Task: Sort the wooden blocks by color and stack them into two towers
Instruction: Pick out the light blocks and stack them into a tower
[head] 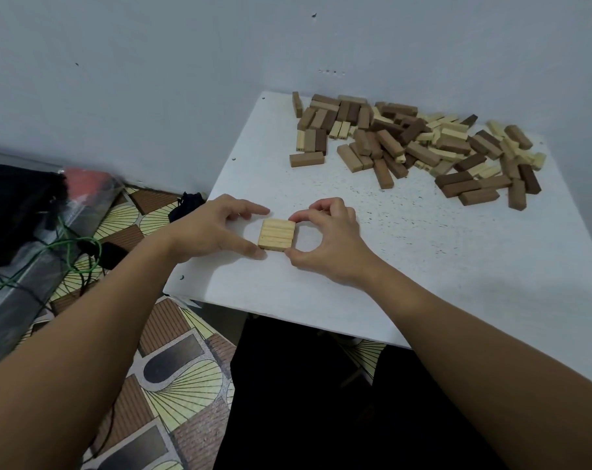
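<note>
At frame centre, pale blocks (276,234) lie side by side in a flat square on the worktop (423,252). The left hand (213,228) brackets its left edge with straight forefinger and thumb; the right hand (325,239) pinches its right edge, fingers curled. Mixed pile (420,144) upper right.

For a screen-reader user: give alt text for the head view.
Two hands, left hand and right hand, square up a flat layer of pale blocks on a white table. A mixed pile of brown and pale blocks lies at the far side.
</note>
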`<state>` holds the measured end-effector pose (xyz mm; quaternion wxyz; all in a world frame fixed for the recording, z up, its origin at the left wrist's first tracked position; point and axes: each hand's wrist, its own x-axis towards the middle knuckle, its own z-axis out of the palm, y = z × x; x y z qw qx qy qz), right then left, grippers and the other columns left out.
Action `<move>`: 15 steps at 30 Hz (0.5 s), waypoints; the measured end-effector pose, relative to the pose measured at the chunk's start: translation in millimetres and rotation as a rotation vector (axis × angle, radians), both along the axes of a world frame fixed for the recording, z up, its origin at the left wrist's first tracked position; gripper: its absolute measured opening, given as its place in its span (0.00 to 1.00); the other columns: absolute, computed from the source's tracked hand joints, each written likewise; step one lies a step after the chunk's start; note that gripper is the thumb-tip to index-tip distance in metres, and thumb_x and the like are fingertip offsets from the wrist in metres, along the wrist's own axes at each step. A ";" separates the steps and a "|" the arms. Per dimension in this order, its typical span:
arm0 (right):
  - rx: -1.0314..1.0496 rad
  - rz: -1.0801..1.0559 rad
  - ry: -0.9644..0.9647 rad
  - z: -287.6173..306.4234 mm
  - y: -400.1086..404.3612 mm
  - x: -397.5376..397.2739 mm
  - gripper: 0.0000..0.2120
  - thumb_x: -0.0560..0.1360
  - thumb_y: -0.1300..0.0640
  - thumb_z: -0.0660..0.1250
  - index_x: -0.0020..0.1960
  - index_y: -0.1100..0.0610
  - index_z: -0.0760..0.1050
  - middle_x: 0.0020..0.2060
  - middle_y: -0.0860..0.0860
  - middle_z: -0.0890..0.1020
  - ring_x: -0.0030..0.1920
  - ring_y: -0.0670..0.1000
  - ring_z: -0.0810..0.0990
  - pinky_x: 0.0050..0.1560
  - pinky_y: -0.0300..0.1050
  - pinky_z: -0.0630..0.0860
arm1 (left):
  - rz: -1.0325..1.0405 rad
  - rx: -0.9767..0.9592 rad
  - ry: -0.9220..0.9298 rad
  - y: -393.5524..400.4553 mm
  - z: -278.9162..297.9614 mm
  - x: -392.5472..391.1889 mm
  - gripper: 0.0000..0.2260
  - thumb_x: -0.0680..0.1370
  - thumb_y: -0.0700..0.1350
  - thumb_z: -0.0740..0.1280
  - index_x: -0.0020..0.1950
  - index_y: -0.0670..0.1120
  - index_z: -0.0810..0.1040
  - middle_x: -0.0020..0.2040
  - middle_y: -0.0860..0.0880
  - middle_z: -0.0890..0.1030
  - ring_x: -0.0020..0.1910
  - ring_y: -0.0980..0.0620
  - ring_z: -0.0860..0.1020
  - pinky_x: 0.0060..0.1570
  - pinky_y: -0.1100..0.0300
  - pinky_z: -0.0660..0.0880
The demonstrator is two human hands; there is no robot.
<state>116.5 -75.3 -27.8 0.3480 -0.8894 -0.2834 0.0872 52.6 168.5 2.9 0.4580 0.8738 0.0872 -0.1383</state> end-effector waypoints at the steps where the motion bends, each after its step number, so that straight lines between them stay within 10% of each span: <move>1: 0.001 0.001 0.001 0.0 0.0 0.1 0.24 0.68 0.40 0.77 0.63 0.39 0.77 0.59 0.42 0.64 0.61 0.44 0.60 0.69 0.44 0.61 | -0.003 0.012 -0.007 -0.6 -0.5 0.7 0.29 0.64 0.49 0.86 0.63 0.63 0.82 0.59 0.55 0.73 0.60 0.59 0.72 0.58 0.63 0.69; 15: -0.005 -0.006 0.006 -2.1 1.8 1.1 0.25 0.68 0.38 0.77 0.63 0.38 0.76 0.59 0.41 0.63 0.61 0.43 0.59 0.71 0.47 0.60 | 0.002 0.035 -0.021 1.6 -7.1 1.6 0.31 0.65 0.52 0.85 0.65 0.68 0.80 0.59 0.56 0.72 0.61 0.56 0.71 0.59 0.61 0.68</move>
